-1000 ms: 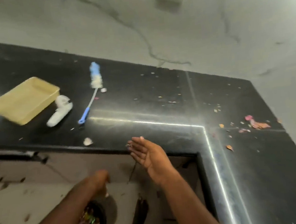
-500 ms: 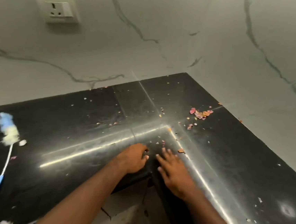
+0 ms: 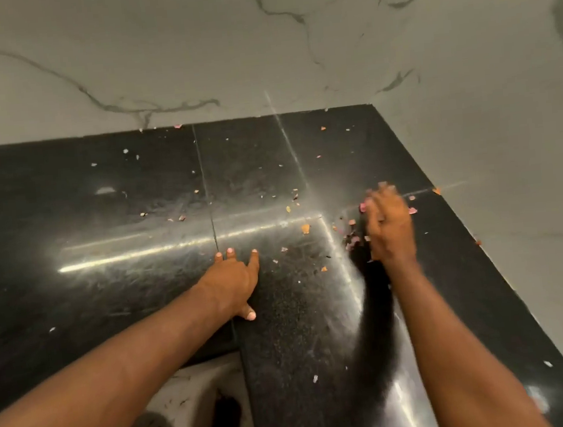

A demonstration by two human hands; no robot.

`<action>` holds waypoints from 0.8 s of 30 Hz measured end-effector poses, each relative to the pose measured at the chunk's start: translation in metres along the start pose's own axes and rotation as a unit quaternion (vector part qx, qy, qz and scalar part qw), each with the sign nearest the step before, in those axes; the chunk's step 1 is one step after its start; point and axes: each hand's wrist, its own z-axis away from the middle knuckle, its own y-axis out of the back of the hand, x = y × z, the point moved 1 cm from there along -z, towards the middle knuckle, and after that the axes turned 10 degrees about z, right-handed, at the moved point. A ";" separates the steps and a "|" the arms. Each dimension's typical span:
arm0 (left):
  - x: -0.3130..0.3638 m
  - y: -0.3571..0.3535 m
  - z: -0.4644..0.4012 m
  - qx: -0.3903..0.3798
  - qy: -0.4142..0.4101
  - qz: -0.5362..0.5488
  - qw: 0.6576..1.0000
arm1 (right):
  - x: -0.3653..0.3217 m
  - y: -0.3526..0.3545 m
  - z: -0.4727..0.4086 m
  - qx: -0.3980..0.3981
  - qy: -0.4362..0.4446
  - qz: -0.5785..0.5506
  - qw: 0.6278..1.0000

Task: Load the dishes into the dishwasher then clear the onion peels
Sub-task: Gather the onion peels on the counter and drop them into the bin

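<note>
2 bare hands are on the black counter (image 3: 115, 291), which fills the middle and lower part of the frame and meets the marbled wall (image 3: 257, 43) along the top and the right.

At centre frame the left hand (image 3: 233, 281) lies flat on the counter, palm down, with its fingers (image 3: 254, 258) straight and slightly spread and the thumb out to the side near the counter's inner edge. It holds nothing.

At right of centre the right hand (image 3: 389, 225) is blurred and stands on its edge, back toward the camera, with its fingers together and slightly bent. I cannot tell whether it grips anything or only pushes.

Pink and orange onion peels (image 3: 352, 232) lie bunched just beside the right hand's left side, touching it or nearly so, with a few pink bits at its fingertips and at its right. More small flakes are scattered across the counter: an orange one (image 3: 305, 228) between the 2 hands, some near the seam in the middle, some toward the back wall, and 1 orange piece (image 3: 436, 191) at the right wall.

At the bottom, left of centre, pale floor (image 3: 200, 386) shows below the counter's inner corner.
</note>
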 end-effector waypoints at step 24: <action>0.018 0.007 -0.010 0.003 0.032 -0.016 0.999 | -0.006 -0.040 0.037 -0.029 0.130 0.053 0.990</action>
